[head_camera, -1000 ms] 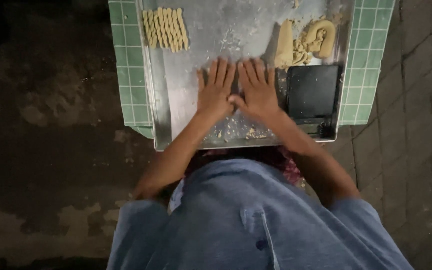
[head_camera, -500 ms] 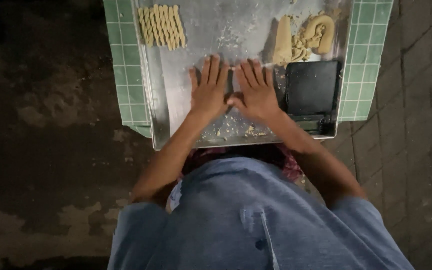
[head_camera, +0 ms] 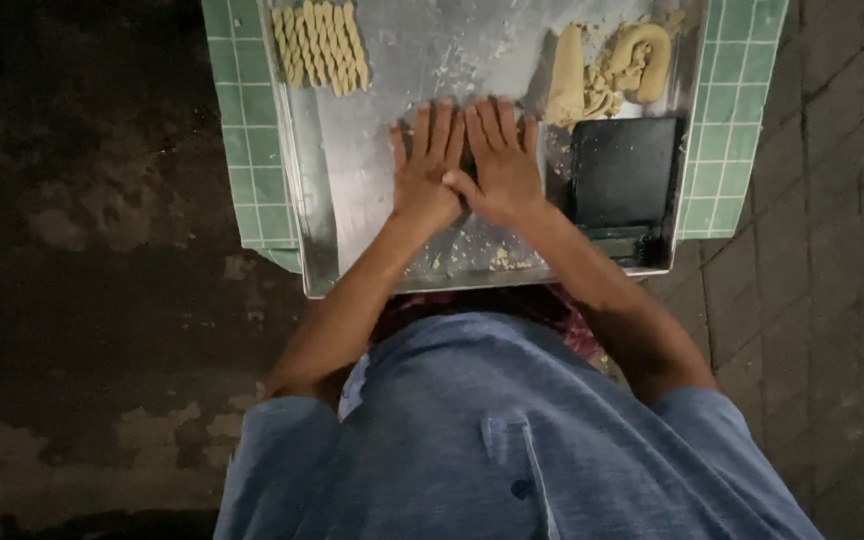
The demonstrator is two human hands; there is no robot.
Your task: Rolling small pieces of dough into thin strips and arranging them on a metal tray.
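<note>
My left hand (head_camera: 426, 168) and my right hand (head_camera: 500, 160) lie flat side by side, palms down, on the floured metal tray (head_camera: 352, 190). Their fingers are spread and point away from me. Whatever is under the palms is hidden. A row of several twisted dough sticks (head_camera: 320, 45) lies at the tray's far left. A lump of pale dough (head_camera: 607, 68) with a curled piece sits at the far right, just beyond my right fingers.
A black square box (head_camera: 622, 172) rests on the tray to the right of my right hand. The tray sits on a green checked cloth (head_camera: 247, 150). Dough crumbs (head_camera: 497, 260) are scattered near the front rim. Dark paved floor surrounds it.
Both flat hands have slid forward across the tray, away from me, staying side by side.
</note>
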